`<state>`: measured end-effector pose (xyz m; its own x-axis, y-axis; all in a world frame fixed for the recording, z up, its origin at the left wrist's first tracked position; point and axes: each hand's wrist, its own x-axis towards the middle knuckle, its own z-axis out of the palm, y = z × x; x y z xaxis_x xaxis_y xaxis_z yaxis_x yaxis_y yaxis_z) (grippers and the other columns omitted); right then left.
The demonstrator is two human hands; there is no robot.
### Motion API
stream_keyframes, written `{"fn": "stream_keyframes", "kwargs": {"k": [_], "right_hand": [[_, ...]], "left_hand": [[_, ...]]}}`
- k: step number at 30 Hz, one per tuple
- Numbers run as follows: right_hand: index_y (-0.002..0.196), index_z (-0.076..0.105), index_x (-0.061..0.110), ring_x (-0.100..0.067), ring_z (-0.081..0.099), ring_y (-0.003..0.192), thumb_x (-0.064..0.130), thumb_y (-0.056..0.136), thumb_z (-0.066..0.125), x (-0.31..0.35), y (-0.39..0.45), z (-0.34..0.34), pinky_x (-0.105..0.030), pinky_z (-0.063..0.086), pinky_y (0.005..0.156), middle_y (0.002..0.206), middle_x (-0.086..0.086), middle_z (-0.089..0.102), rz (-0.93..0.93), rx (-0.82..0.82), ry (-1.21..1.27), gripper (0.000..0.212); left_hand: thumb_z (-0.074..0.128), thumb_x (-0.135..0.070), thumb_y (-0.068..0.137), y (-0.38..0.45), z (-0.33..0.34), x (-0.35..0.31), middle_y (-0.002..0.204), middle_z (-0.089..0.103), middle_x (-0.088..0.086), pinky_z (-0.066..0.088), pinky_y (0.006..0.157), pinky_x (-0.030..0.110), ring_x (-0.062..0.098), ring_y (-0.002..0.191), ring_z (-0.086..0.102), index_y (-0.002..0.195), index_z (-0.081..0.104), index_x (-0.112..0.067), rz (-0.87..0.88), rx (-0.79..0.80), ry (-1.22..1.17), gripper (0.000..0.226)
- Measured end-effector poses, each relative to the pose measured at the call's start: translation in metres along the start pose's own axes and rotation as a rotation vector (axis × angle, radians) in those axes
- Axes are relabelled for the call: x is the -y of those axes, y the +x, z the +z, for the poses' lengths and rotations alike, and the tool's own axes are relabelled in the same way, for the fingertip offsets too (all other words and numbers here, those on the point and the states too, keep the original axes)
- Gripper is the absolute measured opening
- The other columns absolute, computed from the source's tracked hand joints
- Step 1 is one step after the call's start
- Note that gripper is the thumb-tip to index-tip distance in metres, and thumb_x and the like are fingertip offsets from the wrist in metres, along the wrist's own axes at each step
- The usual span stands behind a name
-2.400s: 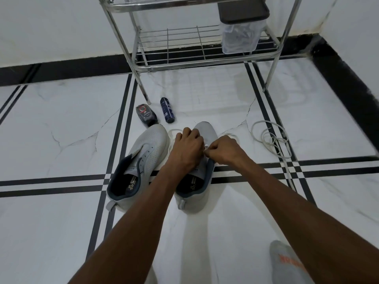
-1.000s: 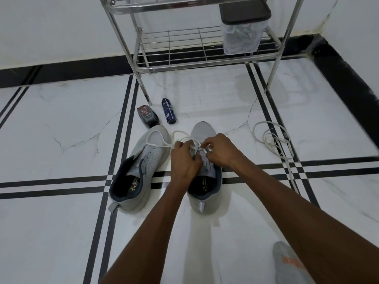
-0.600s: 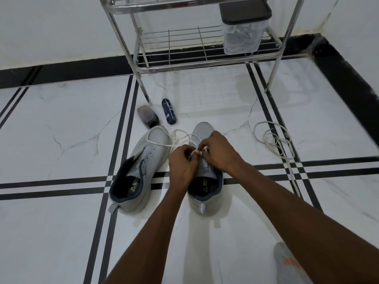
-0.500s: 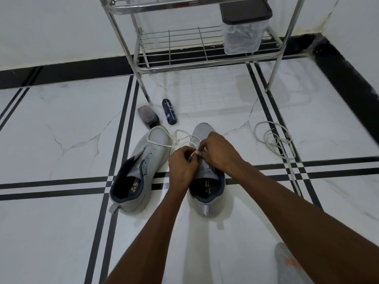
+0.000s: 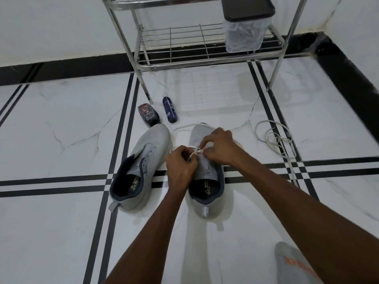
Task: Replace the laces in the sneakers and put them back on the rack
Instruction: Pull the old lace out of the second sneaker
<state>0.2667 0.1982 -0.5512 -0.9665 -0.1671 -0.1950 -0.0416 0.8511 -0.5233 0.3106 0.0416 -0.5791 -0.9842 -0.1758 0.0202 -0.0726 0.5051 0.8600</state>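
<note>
— Where are you in the job?

— Nearest you, your left hand (image 5: 181, 163) and right hand (image 5: 219, 145) meet over the right sneaker (image 5: 206, 175), each pinching a strand of the white lace (image 5: 195, 153) at its eyelets. You look to be mid-lacing this shoe; how many eyelets are done, I cannot tell.

— And the other one?

— The left sneaker (image 5: 141, 167) sits just beside it on the floor (image 5: 51, 136), with no lace showing. A loose lace (image 5: 275, 140) lies coiled to the right.

— Next?

— Probably draw both ends even, then thread the next pair. The rack (image 5: 205, 50) stands beyond, its low shelf holding only a container (image 5: 245, 31) on the right.
</note>
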Motion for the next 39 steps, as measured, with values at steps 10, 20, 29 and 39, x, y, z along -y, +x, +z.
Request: {"fn": "stream_keyframes", "kwargs": {"k": [10,20,29,39], "right_hand": [[0.111,0.06,-0.003,-0.036,0.052,0.109,0.005,0.093,0.053,-0.016,0.008,-0.031,-0.035,0.047,0.09,0.126,-0.024,0.044,0.339,-0.67,0.043,0.022],[0.109,0.071,0.025,-0.035,0.033,0.132,0.034,0.092,0.062,0.017,0.002,0.013,-0.041,0.038,0.107,0.136,-0.014,0.04,0.049,0.065,-0.14,0.022],[0.125,0.065,0.018,-0.035,0.026,0.133,0.026,0.099,0.051,0.003,0.005,-0.012,-0.044,0.034,0.112,0.142,-0.012,0.035,0.054,0.161,-0.147,0.031],[0.124,0.064,0.007,-0.036,0.037,0.123,0.024,0.097,0.051,0.017,0.008,-0.001,-0.041,0.042,0.098,0.134,-0.016,0.04,0.07,-0.043,-0.261,0.034]], "left_hand": [[0.073,-0.018,0.086,-0.002,-0.005,0.004,0.076,0.07,-0.009,0.05,0.065,0.013,0.002,0.073,0.067,0.082,0.07,-0.017,-0.037,-0.004,-0.024,0.005],[0.071,-0.013,0.082,-0.004,-0.003,0.0,0.074,0.07,-0.009,0.047,0.064,0.011,0.001,0.071,0.064,0.081,0.069,-0.015,0.006,0.013,-0.002,0.002],[0.07,-0.011,0.084,-0.004,-0.006,0.004,0.076,0.07,-0.009,0.045,0.062,0.007,0.001,0.074,0.065,0.082,0.069,-0.016,-0.009,0.016,-0.01,0.005],[0.071,-0.012,0.085,-0.005,-0.008,0.004,0.074,0.069,-0.01,0.045,0.062,0.008,0.0,0.072,0.064,0.08,0.068,-0.016,-0.001,0.017,-0.017,0.006]]}}
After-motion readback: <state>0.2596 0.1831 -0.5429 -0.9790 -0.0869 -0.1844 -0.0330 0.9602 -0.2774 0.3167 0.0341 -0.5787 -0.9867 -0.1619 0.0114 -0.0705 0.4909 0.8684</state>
